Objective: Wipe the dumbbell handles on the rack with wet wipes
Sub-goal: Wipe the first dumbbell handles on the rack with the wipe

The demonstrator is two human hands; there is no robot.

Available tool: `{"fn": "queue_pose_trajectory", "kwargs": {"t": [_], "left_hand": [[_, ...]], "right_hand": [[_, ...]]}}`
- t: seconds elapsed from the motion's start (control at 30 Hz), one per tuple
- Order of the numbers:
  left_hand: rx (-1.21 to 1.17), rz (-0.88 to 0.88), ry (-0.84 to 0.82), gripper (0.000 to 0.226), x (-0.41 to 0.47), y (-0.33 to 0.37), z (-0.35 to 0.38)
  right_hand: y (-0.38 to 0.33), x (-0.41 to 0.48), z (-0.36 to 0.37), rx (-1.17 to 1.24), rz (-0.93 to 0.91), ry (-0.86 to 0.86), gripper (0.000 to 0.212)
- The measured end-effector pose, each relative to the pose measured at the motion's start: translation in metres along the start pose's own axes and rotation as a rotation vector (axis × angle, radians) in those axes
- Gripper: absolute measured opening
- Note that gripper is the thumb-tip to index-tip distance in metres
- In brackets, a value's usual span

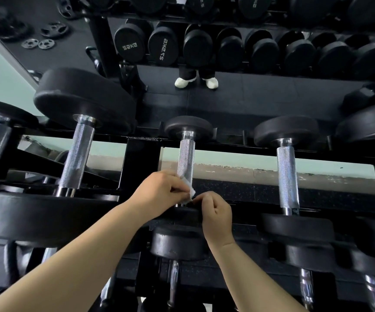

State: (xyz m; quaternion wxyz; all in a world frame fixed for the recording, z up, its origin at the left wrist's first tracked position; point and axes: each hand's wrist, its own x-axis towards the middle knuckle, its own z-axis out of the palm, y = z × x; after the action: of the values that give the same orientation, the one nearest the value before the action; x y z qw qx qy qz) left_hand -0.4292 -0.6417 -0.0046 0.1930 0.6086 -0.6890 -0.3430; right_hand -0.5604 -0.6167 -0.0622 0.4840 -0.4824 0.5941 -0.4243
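Chrome, knurled and bright, runs down the middle dumbbell handle [186, 157], and I place everything else by that bar. Far to its left, a thicker handle [79, 152] stands between two big black rubber heads, the near head [46, 218] lying broad and flat on the rack [142, 158]. Further left again, another bar is cut off by the frame edge.

My left hand [159, 190] comes in from the lower left and sits at the near end of the middle handle, fingers curled and pinching a small white wet wipe [189, 191] against the bar's right side. The wipe is crumpled and shows only as a little wad between my two hands, touching the chrome just above the near head [186, 213]. My right hand [217, 212] is just right of the handle's near end, closed in a loose fist with thumb and forefinger nipping the wipe's lower corner. So both hands grip the same wipe, and neither is wrapped round the bar itself.

Right of the middle handle, well apart, another knurled handle [288, 176] stands untouched between its own black heads. Beyond the middle handle's far head [188, 129], a mirror [249, 91] reflects rows of dumbbells and a pair of white shoes [196, 82].
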Motion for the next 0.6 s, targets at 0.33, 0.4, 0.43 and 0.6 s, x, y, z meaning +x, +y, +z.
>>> {"fn": "queue_pose_trajectory", "kwargs": {"t": [0.33,0.4,0.43,0.6], "left_hand": [[-0.367,-0.405,0.260,0.020,0.033,0.005,-0.008],[-0.405,-0.395,0.174,0.027,0.023,0.001,-0.006],[-0.428,-0.389,0.131,0.029,0.017,-0.003,-0.006],[-0.426,-0.395,0.199,0.027,0.008,-0.003,0.000]], "right_hand": [[-0.003,0.000,-0.002,-0.006,0.047,-0.043,0.029],[-0.002,0.000,-0.002,-0.017,0.036,-0.033,0.029],[-0.001,0.001,-0.002,-0.025,0.029,-0.024,0.029],[-0.001,0.001,0.000,-0.051,0.004,-0.003,0.027]]}}
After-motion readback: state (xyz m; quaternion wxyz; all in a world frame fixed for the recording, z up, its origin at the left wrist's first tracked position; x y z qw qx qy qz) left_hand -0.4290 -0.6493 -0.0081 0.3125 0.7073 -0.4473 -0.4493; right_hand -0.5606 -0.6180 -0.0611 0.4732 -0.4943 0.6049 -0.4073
